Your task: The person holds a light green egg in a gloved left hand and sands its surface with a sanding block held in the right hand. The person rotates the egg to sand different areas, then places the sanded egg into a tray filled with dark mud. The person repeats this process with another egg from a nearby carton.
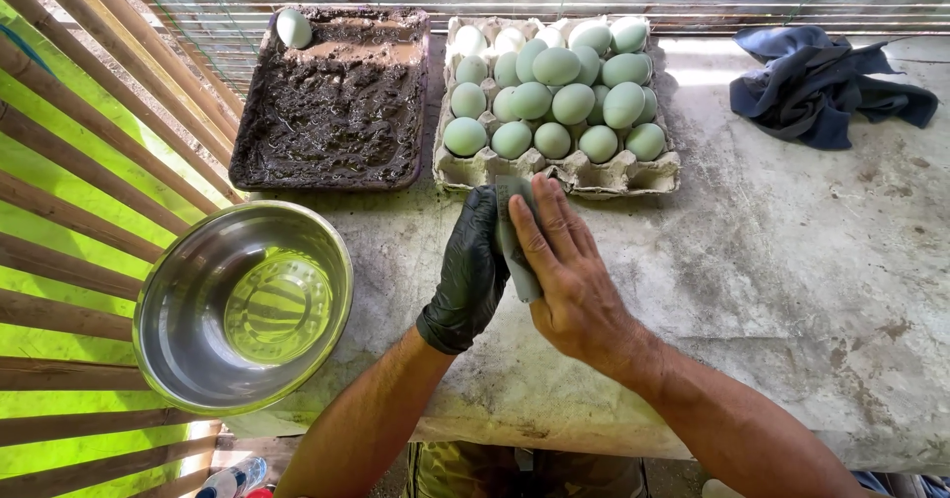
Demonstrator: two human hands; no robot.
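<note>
The left hand (467,272), in a black glove, and the bare right hand (559,266) press together around a thin grey pad (515,246). Both are clenched on it, just in front of the egg carton (594,174). Whether an egg sits inside the pad cannot be told.

The carton holds pale green eggs (554,97) heaped above its cups, with a few whiter ones at the back. Left of the carton, a second tray (259,112) is filled with dark wet mud, and one egg (293,27) rests at its far corner. A steel bowl (163,355), nearer than the mud tray, holds clear water and hangs partly over the table (792,280) edge. Right of the carton lies a dark blue cloth (826,78).

Risks, as I judge them: a nudge could tip the bowl off the edge, a knock to the carton could roll the piled eggs, and hard pressing could crack a shell
</note>
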